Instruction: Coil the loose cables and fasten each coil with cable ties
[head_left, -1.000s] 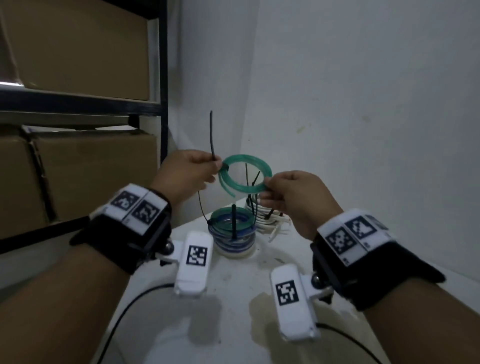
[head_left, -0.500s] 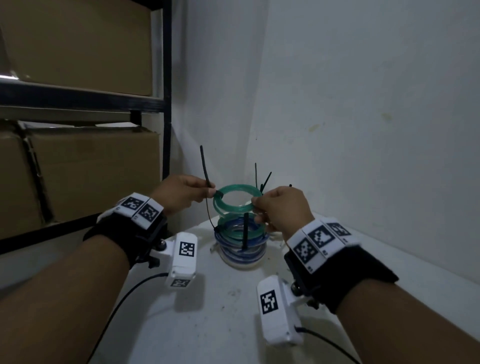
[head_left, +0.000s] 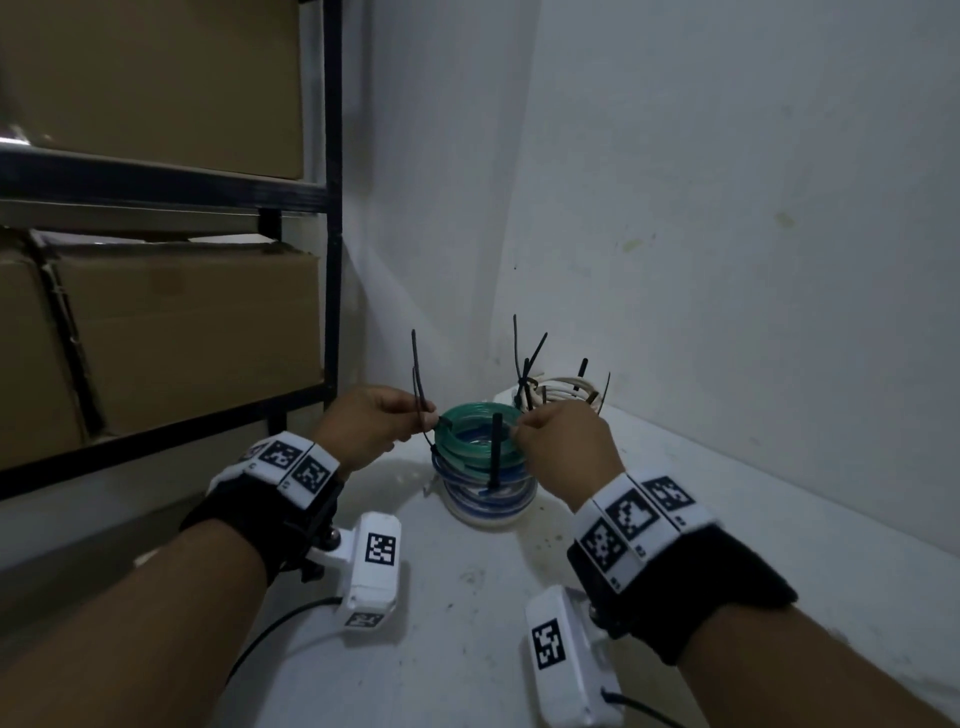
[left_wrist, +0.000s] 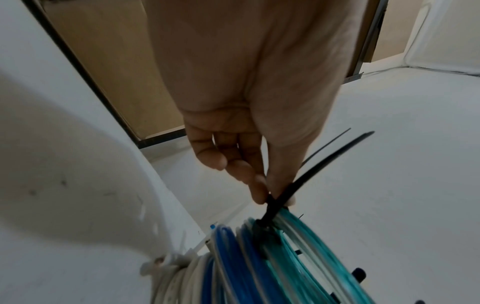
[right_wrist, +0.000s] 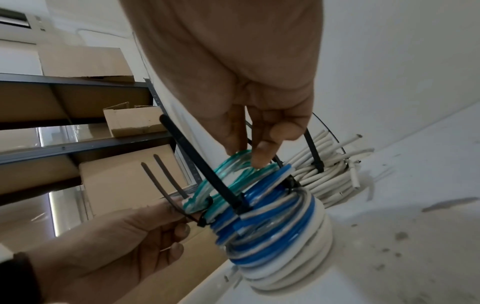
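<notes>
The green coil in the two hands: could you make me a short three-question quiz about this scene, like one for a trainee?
1. True or false: the green coil lies flat on the bare table.
2. What does the left hand pinch? A) a black cable tie B) a white cable C) nothing
3. Fill in: behind the stack of coils, near the wall, lies a ____ coil.

Key
1. False: it is at the top of the stack, held by both hands; the right hand grips its other side.
2. A: the cable tie fastened on the green coil.
3. White.
</notes>
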